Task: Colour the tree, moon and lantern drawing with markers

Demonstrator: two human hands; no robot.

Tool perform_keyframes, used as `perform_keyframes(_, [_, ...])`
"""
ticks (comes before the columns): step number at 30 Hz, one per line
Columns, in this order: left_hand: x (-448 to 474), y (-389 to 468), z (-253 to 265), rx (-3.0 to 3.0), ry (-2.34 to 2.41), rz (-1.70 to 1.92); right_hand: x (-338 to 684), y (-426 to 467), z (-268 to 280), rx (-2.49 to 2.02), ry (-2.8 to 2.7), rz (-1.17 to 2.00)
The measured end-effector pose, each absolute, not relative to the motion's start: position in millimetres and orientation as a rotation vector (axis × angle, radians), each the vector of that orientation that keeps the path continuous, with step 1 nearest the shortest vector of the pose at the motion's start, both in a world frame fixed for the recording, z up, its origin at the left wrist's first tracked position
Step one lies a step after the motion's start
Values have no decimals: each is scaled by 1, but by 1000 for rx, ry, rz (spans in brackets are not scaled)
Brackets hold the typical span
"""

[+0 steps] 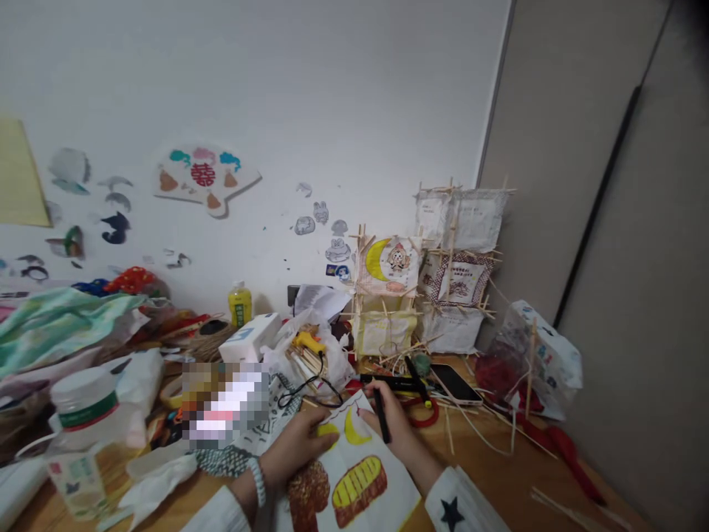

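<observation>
A white sheet (382, 510) lies tilted in front of me. Two yellow crescents are coloured on it, and below them are brown shapes, one with yellow stripes. My left hand (296, 447) grips its left edge, thumb on top over one crescent and the other fingers mostly hidden. My right hand (396, 425) is closed around a black pen (381, 415) at the sheet's upper right edge. The fingertips there seem to touch the sheet. Whether the pen's tip meets it I cannot tell.
Behind my right hand lie a phone (457, 384), red-handled scissors (425, 414) and thin sticks. Stick frames (388, 288) with drawn panels lean on the wall. A plastic bag (326, 355) holds a yellow glue gun (309, 341). A capped bottle (83, 443) stands at left.
</observation>
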State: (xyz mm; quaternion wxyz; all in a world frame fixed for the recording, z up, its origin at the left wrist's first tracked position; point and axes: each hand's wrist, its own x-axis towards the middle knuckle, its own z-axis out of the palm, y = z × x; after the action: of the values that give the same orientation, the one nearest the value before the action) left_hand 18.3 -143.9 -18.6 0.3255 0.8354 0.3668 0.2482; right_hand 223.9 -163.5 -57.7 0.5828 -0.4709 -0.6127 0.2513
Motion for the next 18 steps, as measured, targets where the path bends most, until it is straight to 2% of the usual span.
perform_keyframes(4, [13,-141,-12,1907,827,793,228,-170,-47,-982,-1401,787])
perform_keyframes(10, [-13,-142,0,1435,615,759,230,-181,-39,-920,-1017,693])
perform_keyframes(15, [-18,-148,8,1526,541,609,218,-180,-44,-822,-870,824])
perform_keyframes(18, [-24,-147,18,1532,640,717,210,-180,-46,-799,-894,889])
